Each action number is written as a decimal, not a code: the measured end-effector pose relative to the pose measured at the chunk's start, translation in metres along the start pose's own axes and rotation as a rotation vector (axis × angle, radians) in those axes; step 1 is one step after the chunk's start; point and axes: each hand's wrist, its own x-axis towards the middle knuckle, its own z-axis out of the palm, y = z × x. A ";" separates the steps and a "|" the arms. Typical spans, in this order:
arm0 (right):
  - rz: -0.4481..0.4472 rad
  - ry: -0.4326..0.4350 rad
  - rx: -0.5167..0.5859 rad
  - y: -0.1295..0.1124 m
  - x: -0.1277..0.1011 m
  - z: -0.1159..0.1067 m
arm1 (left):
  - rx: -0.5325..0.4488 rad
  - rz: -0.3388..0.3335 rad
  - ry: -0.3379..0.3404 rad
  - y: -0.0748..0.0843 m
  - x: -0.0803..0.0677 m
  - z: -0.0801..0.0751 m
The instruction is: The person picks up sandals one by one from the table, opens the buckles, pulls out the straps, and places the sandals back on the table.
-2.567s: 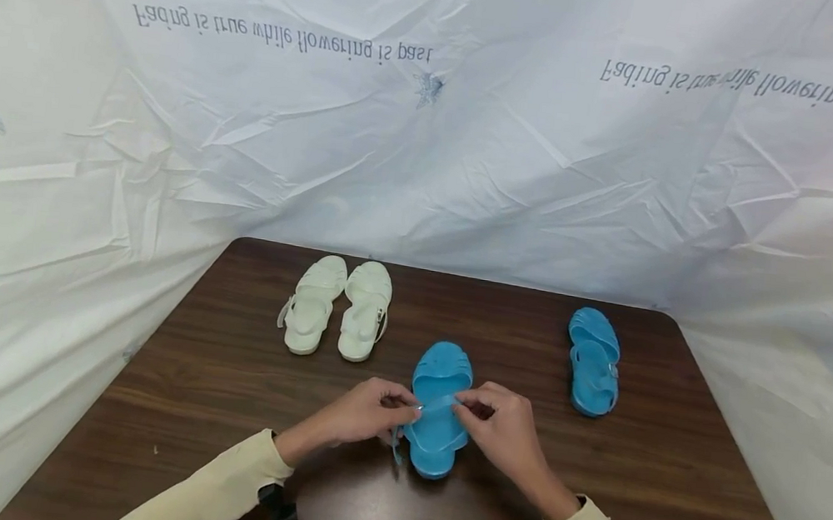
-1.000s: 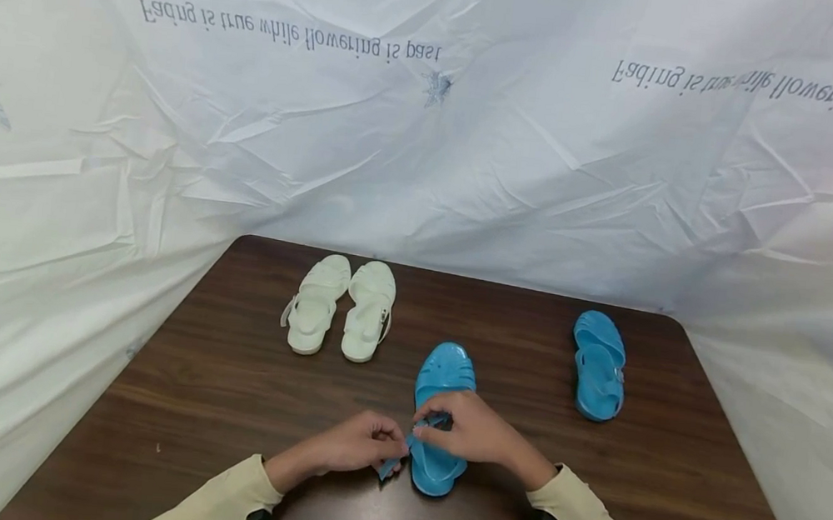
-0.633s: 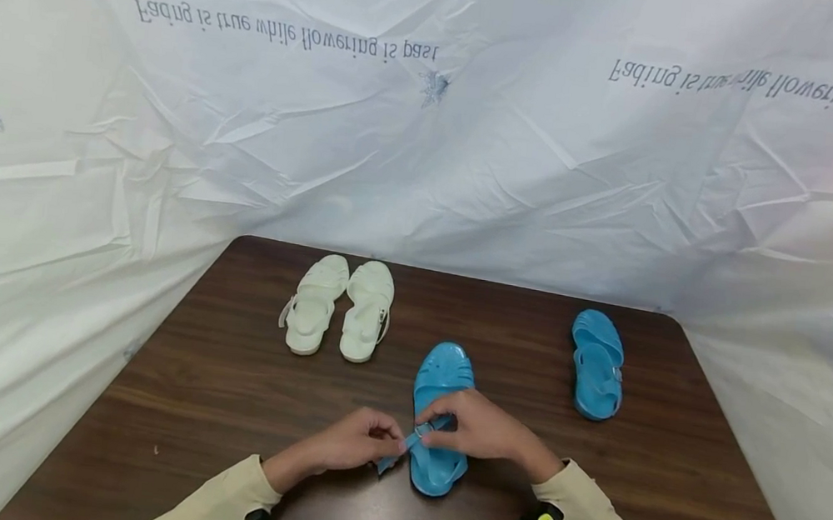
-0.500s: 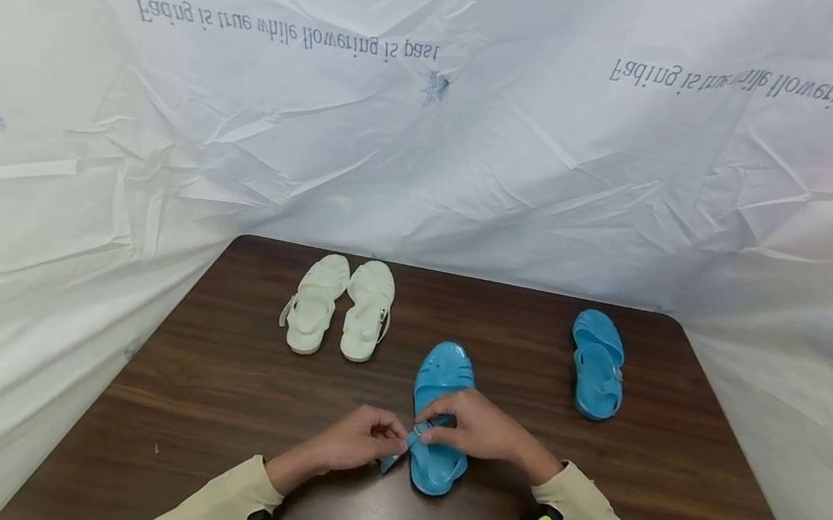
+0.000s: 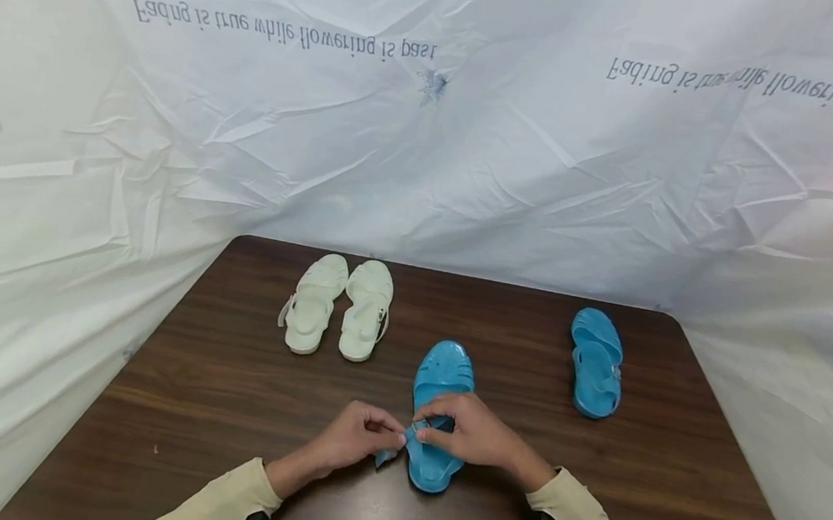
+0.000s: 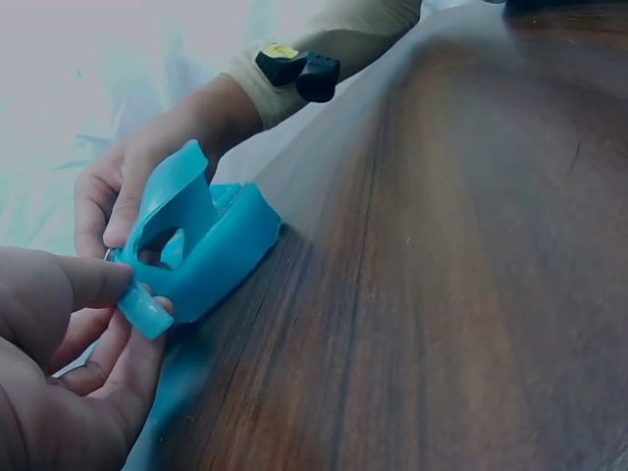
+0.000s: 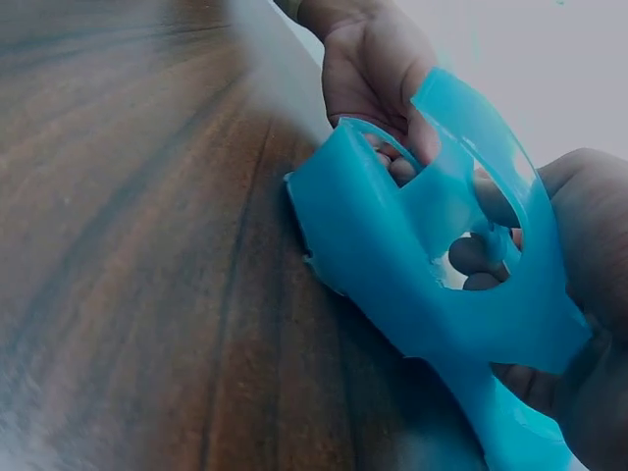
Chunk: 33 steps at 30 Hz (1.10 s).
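The loose end of the blue strap (image 5: pixel 389 453) is pinched between the thumb and curled fingers of the left hand (image 5: pixel 354 436), at the left side of the blue sandal (image 5: pixel 437 417); in the left wrist view the strap tip (image 6: pixel 145 310) is seen clamped under the thumb. The fingers of the right hand (image 5: pixel 471 434) are curled over the heel part of the same sandal and are closed on the strap where it meets the buckle, though the buckle itself is too small and too covered to be made out clearly. In the right wrist view the heel piece (image 7: pixel 432 255) is seen raised, with the fingers of both hands behind its openings.

The sandal is set sole down on the brown table (image 5: pixel 225 375), toe pointing away, near the front edge and roughly in the middle.

As a judgement, the fastening of this strap is under way and not finished: a free tail is held out to the side, so it appears not yet drawn fully through. Whether the pin is seated cannot be told.

A 2nd blue sandal (image 5: pixel 594 361) is lying well apart to the right, its strap state not readable. 2 white sandals (image 5: pixel 340 306) are placed side by side, touching, at the far left. A creased white sheet (image 5: pixel 428 144) is hung behind the table.
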 end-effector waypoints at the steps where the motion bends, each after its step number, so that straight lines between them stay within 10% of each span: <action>1: 0.004 0.003 0.001 0.000 0.000 0.001 | -0.014 0.004 -0.009 0.000 0.000 0.000; 33: 0.044 0.043 -0.123 -0.009 -0.002 0.008 | -0.088 0.022 -0.118 -0.003 0.015 -0.011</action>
